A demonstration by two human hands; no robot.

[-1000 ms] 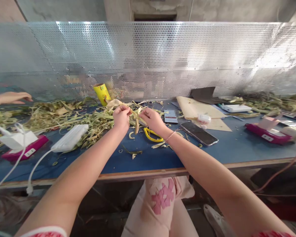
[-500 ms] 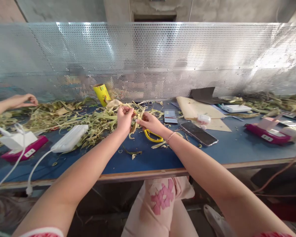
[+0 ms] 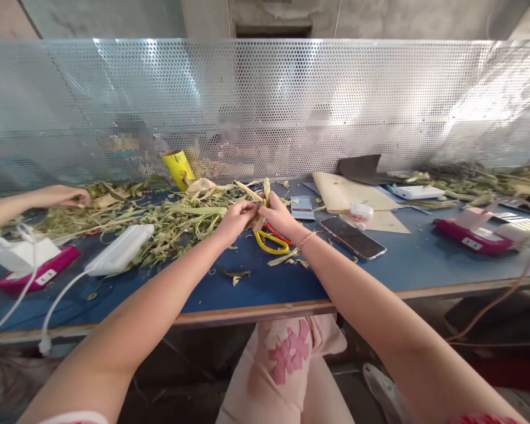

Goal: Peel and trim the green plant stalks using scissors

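Note:
My left hand [image 3: 237,218] and my right hand [image 3: 280,214] meet over the near side of the plant pile. Their fingers are closed around pale, dried plant strips [image 3: 266,187], whose ends stick up above the fingertips. A heap of yellow-green dried leaves and stalks [image 3: 181,219] spreads to the left of my hands. Just below my right hand lie scissors [image 3: 271,249] with yellow and red handles, partly hidden by it. Loose scraps [image 3: 235,274] are scattered nearer the table edge.
Left are a white power bank [image 3: 121,250], a magenta power strip [image 3: 37,271] and a co-worker's hand [image 3: 73,196] at the leaves. A yellow tube [image 3: 178,169] stands behind. Rightward lie a phone [image 3: 352,238], papers [image 3: 335,194] and another power strip [image 3: 472,237]. Perforated metal panel [image 3: 269,88] backs the table.
My hands have shifted slightly right, and the strips now point up between them. More of the scissors shows, including the red handle. The co-worker's hand has moved right and lower into the leaves.

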